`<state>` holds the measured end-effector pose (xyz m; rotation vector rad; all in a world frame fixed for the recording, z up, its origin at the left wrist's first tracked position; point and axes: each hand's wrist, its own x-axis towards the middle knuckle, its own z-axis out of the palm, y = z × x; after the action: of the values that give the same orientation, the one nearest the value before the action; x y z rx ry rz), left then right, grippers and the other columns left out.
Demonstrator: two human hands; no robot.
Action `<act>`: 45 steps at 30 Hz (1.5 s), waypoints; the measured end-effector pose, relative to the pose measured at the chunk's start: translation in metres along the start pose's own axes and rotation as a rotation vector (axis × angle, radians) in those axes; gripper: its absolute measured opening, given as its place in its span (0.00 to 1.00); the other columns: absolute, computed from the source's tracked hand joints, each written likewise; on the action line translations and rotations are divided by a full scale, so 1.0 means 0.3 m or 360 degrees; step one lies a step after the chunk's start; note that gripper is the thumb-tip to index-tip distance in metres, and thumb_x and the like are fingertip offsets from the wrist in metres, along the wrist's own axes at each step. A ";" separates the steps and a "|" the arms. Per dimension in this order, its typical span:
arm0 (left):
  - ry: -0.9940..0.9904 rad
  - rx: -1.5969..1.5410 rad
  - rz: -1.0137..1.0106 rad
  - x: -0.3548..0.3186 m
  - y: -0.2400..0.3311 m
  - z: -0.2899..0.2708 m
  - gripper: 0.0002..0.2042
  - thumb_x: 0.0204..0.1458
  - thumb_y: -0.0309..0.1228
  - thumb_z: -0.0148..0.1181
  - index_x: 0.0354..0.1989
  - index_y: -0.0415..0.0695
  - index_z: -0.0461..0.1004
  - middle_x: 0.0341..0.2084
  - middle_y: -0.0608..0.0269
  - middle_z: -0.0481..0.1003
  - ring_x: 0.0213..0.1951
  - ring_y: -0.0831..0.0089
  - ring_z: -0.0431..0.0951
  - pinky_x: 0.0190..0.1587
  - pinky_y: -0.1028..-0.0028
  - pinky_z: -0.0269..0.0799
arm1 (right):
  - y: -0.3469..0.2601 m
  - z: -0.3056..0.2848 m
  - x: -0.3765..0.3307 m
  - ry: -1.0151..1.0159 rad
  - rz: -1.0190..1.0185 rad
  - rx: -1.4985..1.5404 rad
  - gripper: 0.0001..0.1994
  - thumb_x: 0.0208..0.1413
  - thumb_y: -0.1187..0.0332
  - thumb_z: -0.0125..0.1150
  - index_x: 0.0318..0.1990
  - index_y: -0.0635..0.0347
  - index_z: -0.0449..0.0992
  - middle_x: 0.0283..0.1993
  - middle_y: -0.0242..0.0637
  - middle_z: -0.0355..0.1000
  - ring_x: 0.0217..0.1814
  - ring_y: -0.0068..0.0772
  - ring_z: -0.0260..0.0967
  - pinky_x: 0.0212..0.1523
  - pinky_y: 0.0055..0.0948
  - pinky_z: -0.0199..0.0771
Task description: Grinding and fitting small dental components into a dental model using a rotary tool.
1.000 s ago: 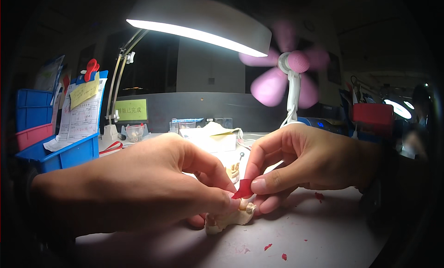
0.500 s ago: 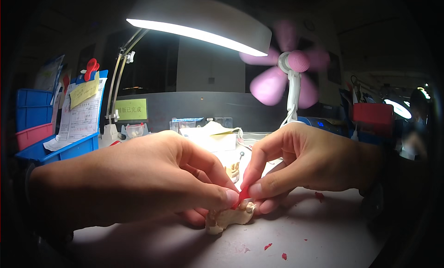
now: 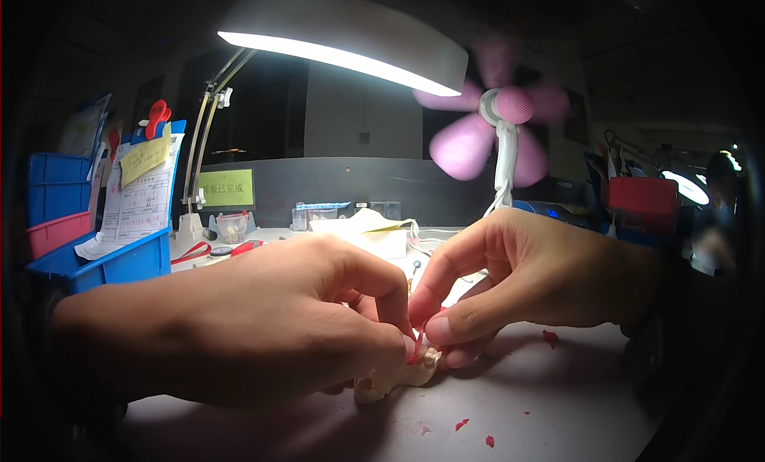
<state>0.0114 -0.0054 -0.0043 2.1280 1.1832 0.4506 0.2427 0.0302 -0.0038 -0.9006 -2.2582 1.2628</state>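
A pale surface fills the lower frame, dotted with small red scraps. Above, a white desk lamp shines down, and a pink fan stands at upper right. Blue bins with a clipped paper sheet sit at the left, against a dark room.

The left hand comes in from the lower left, the right hand from the right; both are closed in pinches, fingertips meeting at centre. Between them is a small red piece, just above a cream-coloured lump resting on the surface.

Compared with a second ago, the red piece shows less, pressed tighter between the fingertips; the hands have barely shifted.
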 end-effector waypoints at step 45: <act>0.0093 -0.0156 -0.0079 0.001 -0.009 0.013 0.08 0.61 0.30 0.66 0.42 0.38 0.80 0.34 0.65 0.79 0.36 0.82 0.77 0.39 0.78 0.71 | 0.004 0.005 -0.002 -0.0028 -0.0049 0.0037 0.08 0.62 0.74 0.68 0.45 0.71 0.81 0.41 0.44 0.82 0.43 0.27 0.82 0.42 0.21 0.81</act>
<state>0.0123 -0.0055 -0.0089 2.0101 1.2185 0.5403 0.2428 0.0295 -0.0057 -0.8462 -2.2577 1.2856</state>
